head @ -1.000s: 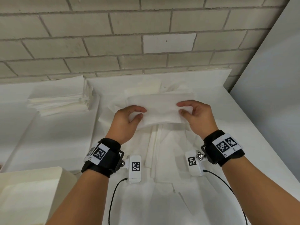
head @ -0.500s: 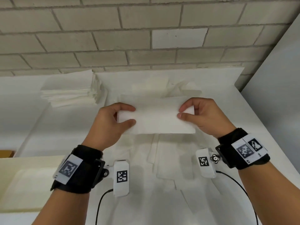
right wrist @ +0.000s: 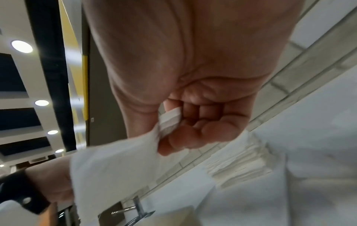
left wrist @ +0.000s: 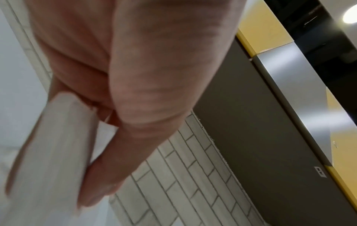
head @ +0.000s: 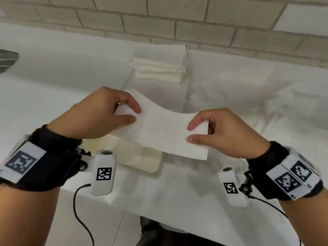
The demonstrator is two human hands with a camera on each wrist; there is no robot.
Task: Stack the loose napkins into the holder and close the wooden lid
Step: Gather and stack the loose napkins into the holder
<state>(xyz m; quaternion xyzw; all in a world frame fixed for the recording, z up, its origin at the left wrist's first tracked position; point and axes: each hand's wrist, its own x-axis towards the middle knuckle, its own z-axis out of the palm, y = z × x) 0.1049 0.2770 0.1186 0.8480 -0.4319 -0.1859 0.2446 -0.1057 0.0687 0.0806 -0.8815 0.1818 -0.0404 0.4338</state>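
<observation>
Centre of the head view: left hand (head: 99,116) pinched the left end of a folded napkin (head: 161,132), thumb against forefinger, the other fingers curled behind. Right hand (head: 225,132) pinched the right end the same way; the right wrist view showed the napkin's layered edge (right wrist: 170,120) clamped between thumb and curled fingers. Held at both ends, probably to keep the floppy sheet flat and squared for a drop-in; even so it sagged a bit mid-span.

Napkin was airborne, touching nothing but the hands. Directly below it, lower centre, sat the pale holder (head: 142,160), mostly hidden by the napkin and the left wrist, so I couldn't tell its fill level or where the wooden lid was. Judging by that alignment, the step in hand was lowering this sheet into the holder.

Outward: a neat napkin stack (head: 159,68) sat upper centre near the brick wall (head: 177,18), well apart from the hands. Loose napkins (head: 257,96) lay rumpled at right on the white desk (head: 53,77). Plenty left to load; lid closing not yet due.
</observation>
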